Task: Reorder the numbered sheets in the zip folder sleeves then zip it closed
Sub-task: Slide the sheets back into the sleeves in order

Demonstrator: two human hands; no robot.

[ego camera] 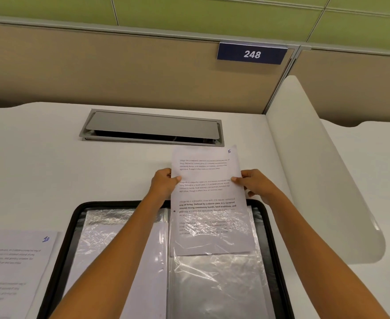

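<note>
Desk: What's round it?
Operator: A sheet marked 10 [12, 261] lies left of the open zip folder [58, 261]; a grey cable hatch [152, 127] sits behind; the left forearm crosses the left-hand sleeve [92, 245].
Desk: The setting?
Operator: I see a white desk [51, 169]; a tan partition [120, 72] with plate 248 [252, 54]; a white divider [316, 169] at right.
Desk: And the page?
Operator: Sheet 5 [206, 192] sits half inside the right-hand sleeve [217, 284], its top past the folder's rim; the left hand [165, 183] pinches its left edge, the right hand [255, 184] its right edge.
</note>
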